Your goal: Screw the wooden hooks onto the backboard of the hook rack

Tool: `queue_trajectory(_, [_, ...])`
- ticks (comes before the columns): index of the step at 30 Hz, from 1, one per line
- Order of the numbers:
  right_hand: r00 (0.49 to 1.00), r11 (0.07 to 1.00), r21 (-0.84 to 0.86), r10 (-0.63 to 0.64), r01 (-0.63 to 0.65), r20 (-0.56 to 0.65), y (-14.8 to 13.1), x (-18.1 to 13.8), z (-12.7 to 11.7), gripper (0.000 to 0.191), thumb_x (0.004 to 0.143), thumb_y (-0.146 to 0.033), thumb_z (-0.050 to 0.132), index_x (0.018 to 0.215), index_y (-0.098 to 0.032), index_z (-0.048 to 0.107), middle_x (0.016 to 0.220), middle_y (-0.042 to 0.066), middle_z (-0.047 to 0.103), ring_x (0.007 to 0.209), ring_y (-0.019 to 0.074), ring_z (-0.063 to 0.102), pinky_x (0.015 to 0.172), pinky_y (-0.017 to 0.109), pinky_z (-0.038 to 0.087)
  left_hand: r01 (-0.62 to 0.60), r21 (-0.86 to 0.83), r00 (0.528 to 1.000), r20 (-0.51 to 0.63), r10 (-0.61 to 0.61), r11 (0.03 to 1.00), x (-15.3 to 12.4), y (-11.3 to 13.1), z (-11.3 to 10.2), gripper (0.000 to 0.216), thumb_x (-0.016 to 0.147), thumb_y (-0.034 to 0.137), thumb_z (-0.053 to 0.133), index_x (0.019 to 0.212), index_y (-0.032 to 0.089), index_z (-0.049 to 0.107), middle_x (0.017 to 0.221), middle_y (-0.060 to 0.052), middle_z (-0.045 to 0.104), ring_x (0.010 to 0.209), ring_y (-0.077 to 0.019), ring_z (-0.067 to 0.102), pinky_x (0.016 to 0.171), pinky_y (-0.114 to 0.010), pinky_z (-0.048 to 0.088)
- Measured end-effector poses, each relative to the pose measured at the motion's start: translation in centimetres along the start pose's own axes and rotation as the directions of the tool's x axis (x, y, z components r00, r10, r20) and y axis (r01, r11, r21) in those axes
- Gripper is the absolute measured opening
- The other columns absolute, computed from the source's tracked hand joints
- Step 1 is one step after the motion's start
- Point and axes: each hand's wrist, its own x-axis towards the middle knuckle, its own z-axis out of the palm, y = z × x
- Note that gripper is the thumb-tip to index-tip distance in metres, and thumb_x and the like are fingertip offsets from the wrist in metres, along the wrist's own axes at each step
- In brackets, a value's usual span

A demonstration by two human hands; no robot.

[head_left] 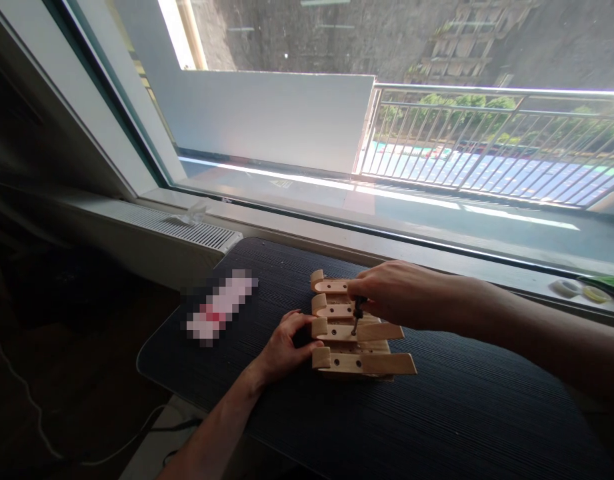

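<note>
A light wooden piece (pixel 381 365) lies on the tabletop, made of several parallel strips fixed across a backing, each with a raised, rounded left end and dark screw holes or screws. My left hand (pixel 287 339) grips its left side, with the thumb and fingers around the raised end of the third strip from the back. Above the strips, my right hand (pixel 387 290) is closed on a screwdriver (pixel 357 313). The screwdriver stands nearly upright, its tip at the right-hand hole of that third strip. The right hand hides much of the two farthest strips and most of the screwdriver's handle.
The dark table (pixel 437 413) has a rounded left edge. On its left part lies a blurred pinkish-white item (pixel 221 307). A radiator (pixel 187 227) with crumpled plastic on it stands beyond. Rolls of tape (pixel 594 293) sit on the right sill, below a large window.
</note>
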Motion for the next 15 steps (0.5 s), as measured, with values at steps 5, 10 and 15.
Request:
queue_trajectory(5, [0.997, 0.998, -0.015, 0.066, -0.067, -0.048, 0.8, 0.7, 1.0, 0.019, 0.086, -0.022, 0.045, 0.081, -0.016, 0.062, 0.072, 0.005, 0.066, 0.059, 0.0131, 0.055, 0.051, 0.025, 0.027, 0.010, 0.004, 1.000, -0.008, -0.010, 1.000, -0.1, -0.1, 0.0, 0.033, 0.071, 0.022, 0.067, 0.104, 0.017, 0.063, 0.111, -0.006, 0.066, 0.116, -0.0235, 0.052, 0.109, -0.041, 0.033])
queue_trajectory(10, [0.995, 0.998, -0.016, 0.059, -0.060, -0.076, 1.3, 0.6, 0.8, 0.017, 0.083, -0.024, 0.047, 0.087, -0.019, 0.062, 0.075, 0.004, 0.066, 0.064, 0.0148, 0.056, 0.053, 0.025, 0.027, -0.008, -0.016, 1.000, -0.008, 0.007, 1.000, 0.0, 0.1, -0.1, 0.033, 0.071, 0.020, 0.067, 0.104, 0.018, 0.062, 0.106, -0.005, 0.067, 0.110, -0.0217, 0.055, 0.108, -0.041, 0.034])
queue_trajectory(15, [0.998, 0.998, 0.045, -0.030, 0.033, -0.051, 1.4, 0.5, 0.4, 0.015, 0.080, -0.017, 0.047, 0.078, -0.020, 0.062, 0.072, 0.001, 0.064, 0.060, 0.0112, 0.051, 0.052, 0.024, 0.026, -0.023, -0.015, 1.000, 0.003, 0.023, 1.000, 0.1, 0.0, 0.0, 0.033, 0.073, 0.022, 0.066, 0.105, 0.017, 0.062, 0.109, -0.005, 0.066, 0.110, -0.0215, 0.056, 0.108, -0.040, 0.034])
